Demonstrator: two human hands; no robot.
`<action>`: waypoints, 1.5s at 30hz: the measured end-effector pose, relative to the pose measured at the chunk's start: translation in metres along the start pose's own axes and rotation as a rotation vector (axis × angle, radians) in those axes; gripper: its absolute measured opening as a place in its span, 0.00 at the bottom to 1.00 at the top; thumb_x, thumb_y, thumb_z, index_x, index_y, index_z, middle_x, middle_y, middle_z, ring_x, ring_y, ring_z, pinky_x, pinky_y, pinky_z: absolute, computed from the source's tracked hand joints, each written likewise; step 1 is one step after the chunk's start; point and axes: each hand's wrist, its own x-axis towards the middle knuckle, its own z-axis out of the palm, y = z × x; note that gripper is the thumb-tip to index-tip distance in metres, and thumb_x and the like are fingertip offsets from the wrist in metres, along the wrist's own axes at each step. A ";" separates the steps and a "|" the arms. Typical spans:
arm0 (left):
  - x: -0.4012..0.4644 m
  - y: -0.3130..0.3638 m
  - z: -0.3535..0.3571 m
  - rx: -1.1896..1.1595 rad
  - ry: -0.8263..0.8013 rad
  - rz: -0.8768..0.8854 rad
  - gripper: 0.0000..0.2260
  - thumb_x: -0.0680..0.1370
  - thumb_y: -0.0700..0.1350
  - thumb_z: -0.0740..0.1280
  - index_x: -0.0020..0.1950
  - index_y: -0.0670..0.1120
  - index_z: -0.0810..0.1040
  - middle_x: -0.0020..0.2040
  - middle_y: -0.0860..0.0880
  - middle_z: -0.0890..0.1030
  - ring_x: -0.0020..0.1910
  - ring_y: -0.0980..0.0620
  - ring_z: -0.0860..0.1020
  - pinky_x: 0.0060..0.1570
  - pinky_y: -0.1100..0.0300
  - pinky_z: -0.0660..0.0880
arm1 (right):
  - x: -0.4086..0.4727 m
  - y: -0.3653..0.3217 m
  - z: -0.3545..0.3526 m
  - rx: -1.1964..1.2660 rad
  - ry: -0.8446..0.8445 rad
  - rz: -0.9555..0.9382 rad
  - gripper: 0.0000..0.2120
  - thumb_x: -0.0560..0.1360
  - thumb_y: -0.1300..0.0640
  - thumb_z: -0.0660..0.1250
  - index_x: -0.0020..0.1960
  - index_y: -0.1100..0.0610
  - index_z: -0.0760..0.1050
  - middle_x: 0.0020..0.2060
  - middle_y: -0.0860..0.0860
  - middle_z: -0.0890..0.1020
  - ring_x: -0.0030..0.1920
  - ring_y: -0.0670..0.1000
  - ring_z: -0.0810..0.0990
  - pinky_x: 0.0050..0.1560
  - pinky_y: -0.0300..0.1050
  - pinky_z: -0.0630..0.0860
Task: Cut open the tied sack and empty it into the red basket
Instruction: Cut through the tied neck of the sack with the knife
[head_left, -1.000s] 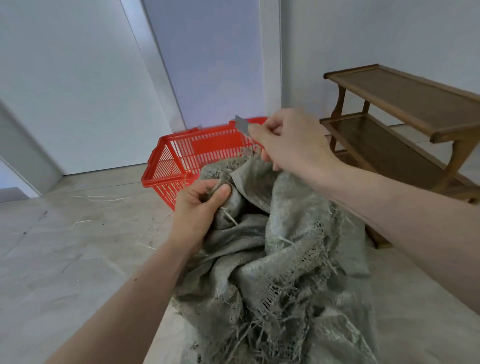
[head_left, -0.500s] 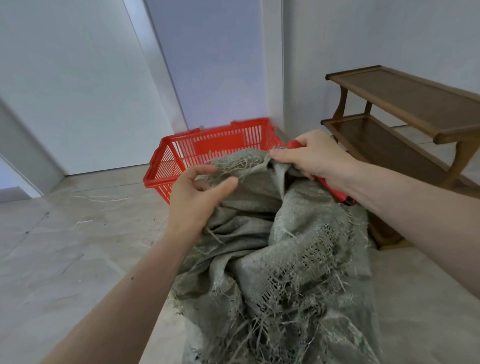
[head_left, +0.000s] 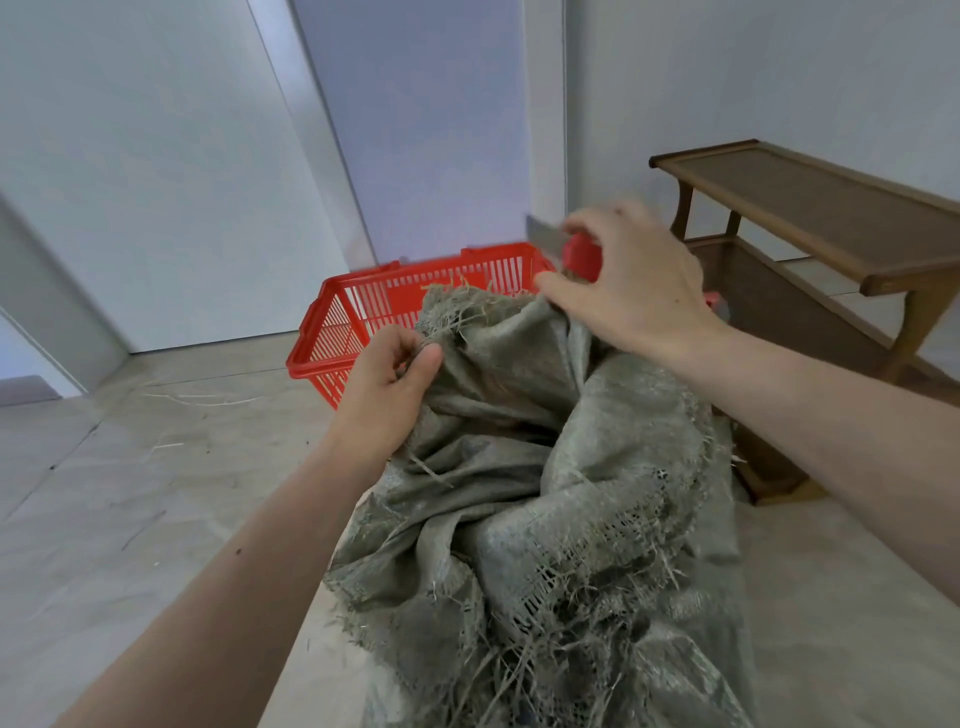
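In the head view, the sack (head_left: 524, 467) is seen as a slumped heap of grey, frayed burlap directly below the camera. Its long axis runs away from the person, from the bottom of the frame up to a ragged mouth (head_left: 467, 312) that lies against the near rim of the red basket (head_left: 332, 317). The basket stands on the floor (head_left: 130, 493) just beyond the sack, its opening facing upward, so the contents would have to be moved forward and slightly to the left.

The left hand (head_left: 387, 384) is closed on a fold of burlap at the left edge of the mouth, the cloth pinched between thumb and curled fingers. The right hand (head_left: 634, 280) is held above the right side of the mouth, wrapped around a red-handled knife (head_left: 582, 254) whose grey blade (head_left: 545, 239) points left, over the basket's far corner. Its lowest finger appears to touch the burlap, though this cannot be settled. Whether a tie remains on the sack cannot be made out; the mouth looks loose and frayed.

Both hands are at the mouth end, the left being the nearer to the basket's middle. The coming move is judged to turn on that alignment: the mouth is already at the rim, so the closed end nearest the body would have to be raised. A wooden shelf (head_left: 810, 208) stands close on the right, and loose straw is scattered on the floor.
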 end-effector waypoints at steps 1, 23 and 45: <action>-0.001 0.003 0.001 -0.012 -0.018 0.018 0.07 0.81 0.44 0.66 0.43 0.49 0.74 0.40 0.46 0.76 0.40 0.48 0.74 0.48 0.42 0.76 | -0.001 -0.008 0.000 0.034 -0.060 -0.091 0.27 0.71 0.40 0.72 0.66 0.49 0.73 0.59 0.48 0.76 0.53 0.46 0.74 0.48 0.39 0.68; 0.000 0.015 -0.016 0.233 -0.057 0.075 0.10 0.71 0.47 0.76 0.50 0.56 0.82 0.47 0.63 0.81 0.52 0.58 0.79 0.61 0.53 0.75 | 0.007 0.003 0.004 0.690 -0.231 0.310 0.08 0.77 0.50 0.68 0.46 0.54 0.74 0.39 0.54 0.72 0.39 0.53 0.71 0.40 0.46 0.63; -0.001 0.030 -0.008 -0.491 -0.037 -0.102 0.13 0.83 0.44 0.62 0.42 0.41 0.80 0.39 0.46 0.85 0.39 0.50 0.83 0.39 0.58 0.81 | 0.010 0.030 -0.002 0.048 -0.048 0.338 0.26 0.79 0.37 0.59 0.31 0.54 0.64 0.28 0.49 0.71 0.32 0.52 0.73 0.31 0.45 0.62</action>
